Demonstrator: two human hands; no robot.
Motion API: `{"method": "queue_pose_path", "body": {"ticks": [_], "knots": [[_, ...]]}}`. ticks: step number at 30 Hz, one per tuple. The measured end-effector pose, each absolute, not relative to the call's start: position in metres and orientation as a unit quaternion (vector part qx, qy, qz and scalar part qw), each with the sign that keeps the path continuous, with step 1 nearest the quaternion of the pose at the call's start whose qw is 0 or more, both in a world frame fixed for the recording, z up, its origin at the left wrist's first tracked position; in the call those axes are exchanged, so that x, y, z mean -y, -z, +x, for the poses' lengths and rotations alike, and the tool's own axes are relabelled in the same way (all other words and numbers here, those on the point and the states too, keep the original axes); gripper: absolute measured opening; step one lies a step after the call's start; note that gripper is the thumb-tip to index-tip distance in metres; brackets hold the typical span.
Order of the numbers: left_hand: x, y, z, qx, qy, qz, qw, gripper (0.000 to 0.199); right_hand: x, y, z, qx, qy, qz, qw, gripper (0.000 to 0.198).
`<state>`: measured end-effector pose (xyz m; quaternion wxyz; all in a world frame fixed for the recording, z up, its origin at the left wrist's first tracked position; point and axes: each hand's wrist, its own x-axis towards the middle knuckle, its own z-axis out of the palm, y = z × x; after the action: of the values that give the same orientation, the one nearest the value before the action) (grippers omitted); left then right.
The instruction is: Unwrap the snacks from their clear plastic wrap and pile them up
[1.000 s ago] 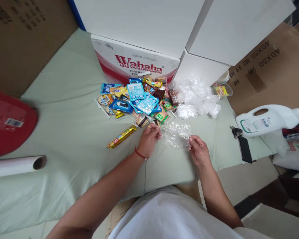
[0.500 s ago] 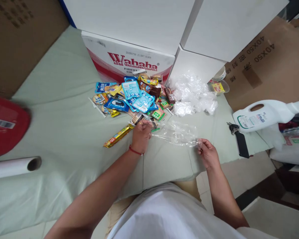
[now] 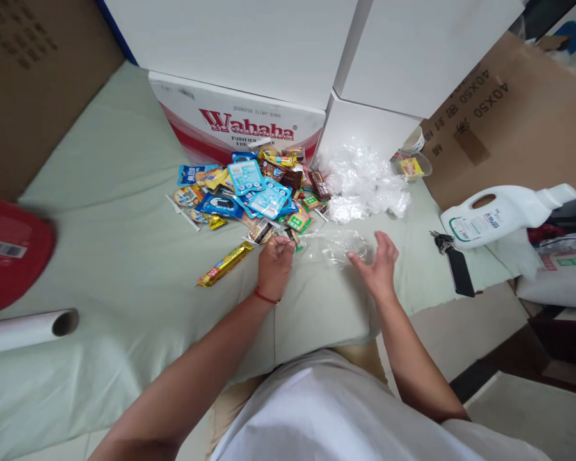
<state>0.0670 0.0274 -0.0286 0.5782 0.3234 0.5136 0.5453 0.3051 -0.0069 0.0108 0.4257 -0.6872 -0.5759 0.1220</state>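
A clear plastic bag [image 3: 333, 246] lies stretched between my hands, low over the cloth. My left hand [image 3: 277, 262], with a red cord at the wrist, pinches one end of it. At the other end is my right hand [image 3: 377, 262], thumb and fingers spread apart. A heap of wrapped snacks [image 3: 254, 192] sits just beyond my left hand, with blue packets on top. One long yellow-wrapped bar [image 3: 224, 264] rests to the left of that hand. Behind the bag, more crumpled clear plastic bags [image 3: 362, 182] are bunched up.
A Wahaha carton [image 3: 244, 121] and white boxes [image 3: 249, 45] stand behind the heap. At right are a white detergent bottle [image 3: 504, 214], keys with a black holder [image 3: 458, 269] and a brown carton [image 3: 499, 121]. On the left lie a red object [image 3: 14, 250] and a white roll [image 3: 24, 331].
My right hand has let go of the bag's end, spread its fingers and moved slightly left and up. My left hand keeps its pinch. The whole view has shifted a little.
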Motion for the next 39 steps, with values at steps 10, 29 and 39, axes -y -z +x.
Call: {"method": "queue_pose_path", "body": {"ticks": [10,29,39], "knots": [[0.033,-0.011,0.058,-0.526,-0.474,0.433,0.558,0.025,-0.012,-0.077,0.368,0.730,0.020,-0.637,0.249,0.017],[0.195,0.004,0.023,-0.632,-0.439,0.198,0.607,0.056,-0.070,-0.049,0.226,0.700,-0.531,-0.443,0.177,0.013],[0.216,0.017,-0.008,-0.739,-0.361,0.307,0.479,0.053,-0.057,-0.016,0.163,0.800,-0.233,-0.553,0.021,0.021]]}}
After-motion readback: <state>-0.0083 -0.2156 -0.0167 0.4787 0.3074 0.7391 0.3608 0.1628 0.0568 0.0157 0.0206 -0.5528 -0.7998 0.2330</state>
